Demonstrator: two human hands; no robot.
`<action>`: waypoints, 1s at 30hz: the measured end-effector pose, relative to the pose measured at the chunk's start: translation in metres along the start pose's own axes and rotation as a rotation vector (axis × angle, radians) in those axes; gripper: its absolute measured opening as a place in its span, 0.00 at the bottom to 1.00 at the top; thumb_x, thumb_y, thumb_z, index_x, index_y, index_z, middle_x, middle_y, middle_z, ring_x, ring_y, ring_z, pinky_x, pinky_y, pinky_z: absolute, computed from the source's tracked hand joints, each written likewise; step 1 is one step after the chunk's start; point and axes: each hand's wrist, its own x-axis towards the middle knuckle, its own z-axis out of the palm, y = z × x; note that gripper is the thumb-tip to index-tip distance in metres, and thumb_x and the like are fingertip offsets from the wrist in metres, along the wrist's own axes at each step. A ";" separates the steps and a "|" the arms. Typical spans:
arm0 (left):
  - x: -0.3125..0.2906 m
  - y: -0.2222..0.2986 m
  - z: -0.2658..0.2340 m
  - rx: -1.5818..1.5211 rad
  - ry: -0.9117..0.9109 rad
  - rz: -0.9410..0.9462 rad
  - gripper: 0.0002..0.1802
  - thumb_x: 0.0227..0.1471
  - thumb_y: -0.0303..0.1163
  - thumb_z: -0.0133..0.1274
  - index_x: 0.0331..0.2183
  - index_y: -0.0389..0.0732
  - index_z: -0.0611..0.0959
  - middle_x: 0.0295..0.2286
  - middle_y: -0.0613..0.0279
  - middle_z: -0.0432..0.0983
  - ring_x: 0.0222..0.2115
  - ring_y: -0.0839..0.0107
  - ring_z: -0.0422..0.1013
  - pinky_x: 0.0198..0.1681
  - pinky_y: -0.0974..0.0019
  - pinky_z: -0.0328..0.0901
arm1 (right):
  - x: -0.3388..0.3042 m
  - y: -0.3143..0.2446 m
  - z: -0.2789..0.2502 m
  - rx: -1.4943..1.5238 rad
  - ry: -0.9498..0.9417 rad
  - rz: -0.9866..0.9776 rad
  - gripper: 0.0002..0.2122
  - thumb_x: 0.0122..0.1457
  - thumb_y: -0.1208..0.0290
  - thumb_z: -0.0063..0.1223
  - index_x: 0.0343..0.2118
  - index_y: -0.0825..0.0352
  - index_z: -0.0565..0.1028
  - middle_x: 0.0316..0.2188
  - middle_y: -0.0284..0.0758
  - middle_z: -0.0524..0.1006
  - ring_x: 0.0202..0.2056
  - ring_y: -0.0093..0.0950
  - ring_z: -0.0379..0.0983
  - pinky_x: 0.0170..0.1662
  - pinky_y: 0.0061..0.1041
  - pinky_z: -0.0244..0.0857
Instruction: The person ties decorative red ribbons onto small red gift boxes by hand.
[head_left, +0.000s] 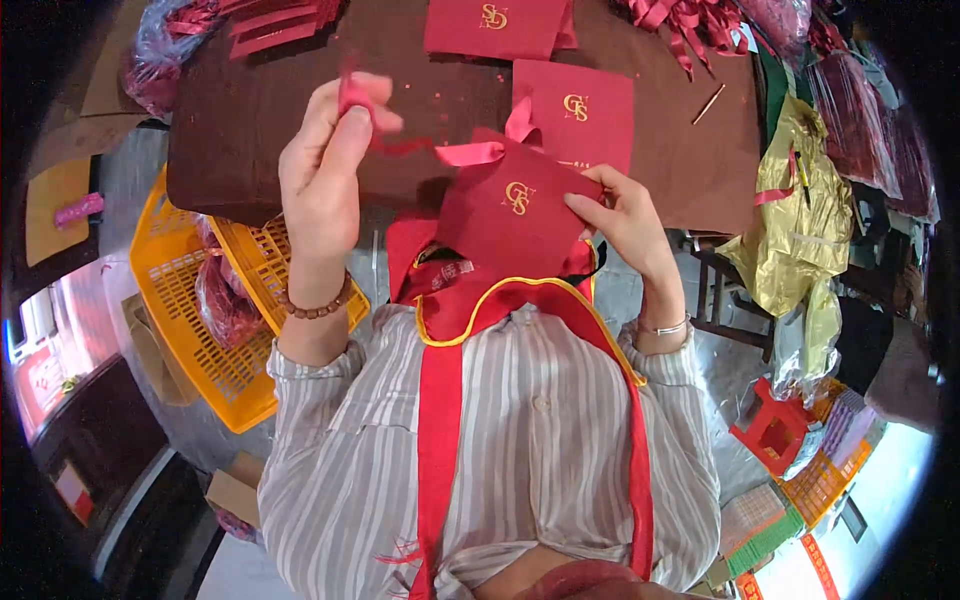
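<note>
My right hand [632,218] pinches the right edge of a dark red card [505,215] with a gold emblem, holding it tilted above my red apron [470,312]. A pink-red satin ribbon [472,153] is attached at the card's top edge. Raised to the left, my left hand [330,165] has its thumb and fingers closed on the ribbon's far end, and the stretch between is slightly smeared by motion. Behind the held card, another dark red card [578,112] lies on the brown-covered table [240,130]. Whether the held piece is folded or a pouch, I cannot tell.
More red cards [490,28] lie at the table's far side, with a stack [283,25] at far left. Loose ribbons [680,25] and a thin stick [709,104] are at far right. A yellow crate [200,300] stands left; gold foil wrapping [795,230] hangs right.
</note>
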 end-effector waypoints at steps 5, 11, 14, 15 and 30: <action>-0.002 0.002 0.009 -0.244 -0.304 -0.424 0.12 0.55 0.30 0.44 0.37 0.34 0.76 0.29 0.65 0.74 0.30 0.76 0.69 0.33 0.73 0.63 | 0.002 0.002 0.005 0.034 0.005 0.024 0.10 0.52 0.76 0.53 0.37 0.71 0.71 0.25 0.28 0.73 0.25 0.14 0.67 0.23 0.13 0.64; -0.037 -0.034 0.062 0.331 -0.503 -0.242 0.09 0.51 0.29 0.49 0.33 0.33 0.78 0.26 0.54 0.76 0.28 0.72 0.73 0.31 0.71 0.65 | 0.000 0.010 0.009 0.064 0.023 -0.005 0.12 0.50 0.74 0.54 0.38 0.71 0.72 0.25 0.31 0.73 0.23 0.15 0.67 0.22 0.16 0.65; -0.043 -0.054 0.069 0.411 -0.485 -0.123 0.09 0.49 0.29 0.50 0.32 0.34 0.79 0.26 0.52 0.75 0.27 0.65 0.74 0.30 0.68 0.65 | -0.003 0.006 0.011 0.098 0.042 -0.014 0.12 0.50 0.74 0.54 0.38 0.71 0.72 0.23 0.31 0.73 0.22 0.15 0.67 0.22 0.16 0.65; -0.042 -0.055 0.070 0.477 -0.467 -0.055 0.09 0.49 0.29 0.50 0.31 0.34 0.79 0.26 0.52 0.75 0.27 0.62 0.73 0.30 0.67 0.66 | -0.004 0.007 0.012 0.099 0.042 -0.014 0.12 0.50 0.74 0.54 0.38 0.71 0.72 0.23 0.31 0.73 0.22 0.15 0.67 0.22 0.16 0.65; -0.043 -0.051 0.077 0.753 -0.343 0.310 0.06 0.42 0.27 0.54 0.20 0.38 0.74 0.17 0.57 0.67 0.18 0.60 0.67 0.21 0.62 0.61 | -0.012 -0.001 0.012 0.117 0.016 -0.040 0.10 0.53 0.75 0.52 0.38 0.71 0.71 0.25 0.27 0.73 0.24 0.13 0.67 0.25 0.13 0.63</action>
